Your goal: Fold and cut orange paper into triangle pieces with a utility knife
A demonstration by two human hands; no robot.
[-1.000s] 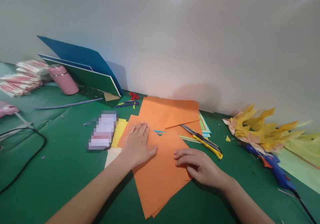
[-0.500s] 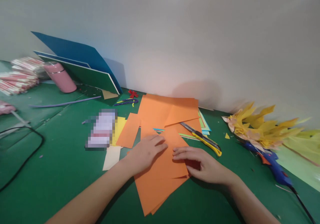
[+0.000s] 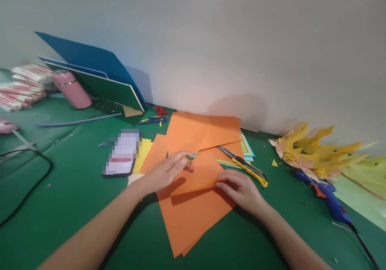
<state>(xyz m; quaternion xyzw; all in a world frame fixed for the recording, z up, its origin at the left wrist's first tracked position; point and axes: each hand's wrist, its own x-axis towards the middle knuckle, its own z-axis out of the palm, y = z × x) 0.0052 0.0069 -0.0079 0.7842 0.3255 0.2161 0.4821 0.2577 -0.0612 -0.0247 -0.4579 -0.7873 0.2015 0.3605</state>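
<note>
**Orange sheet up at its near edge, right hand on the grip!**

Head view, and the action is in the lower centre of the frame: the right hand pinches the near right edge of a small orange paper sheet, lifting that side and throwing a shadow onto the larger orange paper sheets beneath. The left hand, fingers loosely curled, grips nothing visible and hovers at the sheet's left; whether a fingertip touches it, I cannot tell.

How far along? Early on, by the look of it! The small sheet is raised, but no finished form shows in it, and the sheets below lie flat and plain. A separate orange paper piece lies left of centre, and the yellow-and-black craft knife sits right of centre, out of both hands. Over at the right, yellow petal-like pieces are already gathered in a cluster, just beside a blue glue gun. All that orange remains unshaped!
</note>
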